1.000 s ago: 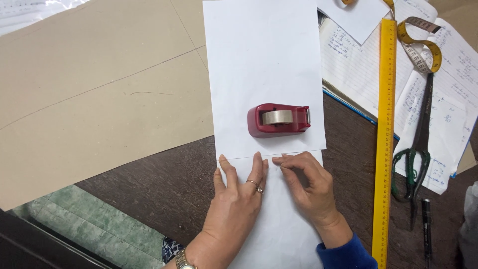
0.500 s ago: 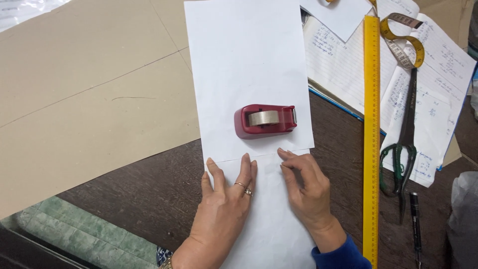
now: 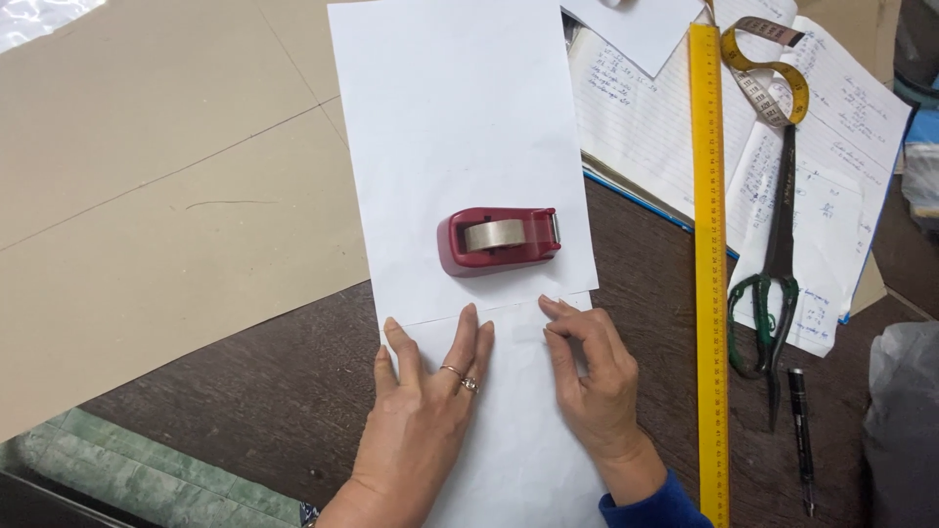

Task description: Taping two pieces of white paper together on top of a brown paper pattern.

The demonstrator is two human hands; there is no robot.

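Against the frame a second ago, the left hand (image 3: 430, 411) sits a touch lower on the lower white sheet (image 3: 509, 430), fingers spread a bit wider, and the right hand (image 3: 587, 372) has its fingertips (image 3: 553, 311) pushed up to the seam where that sheet meets the upper white sheet (image 3: 460, 137). The two sheets and the tape dispenser (image 3: 499, 241) keep the same places relative to each other; the shift across the frame looks like head movement. Judged from that, the seam is being pressed flat, the join held rather than re-aligned.

Left hand: flat, palm down, open, grasping nothing, rings on it, weighting the lower sheet left of centre. Right hand: fingers curled, tips pressing the paper at the seam; no pinch on anything that I can see. The red dispenser stands on the upper sheet just above the seam, untouched by either hand.

Left to right on the surface: tan cardboard (image 3: 147, 196), dark wooden table (image 3: 245, 391), the sheets, an open notebook (image 3: 636, 127) with handwriting, a long yellow ruler (image 3: 706, 274), a yellow tape measure (image 3: 768, 68), green-handled scissors (image 3: 768, 303), a black pen (image 3: 800, 430). Green tiled floor (image 3: 117, 469) shows bottom left.
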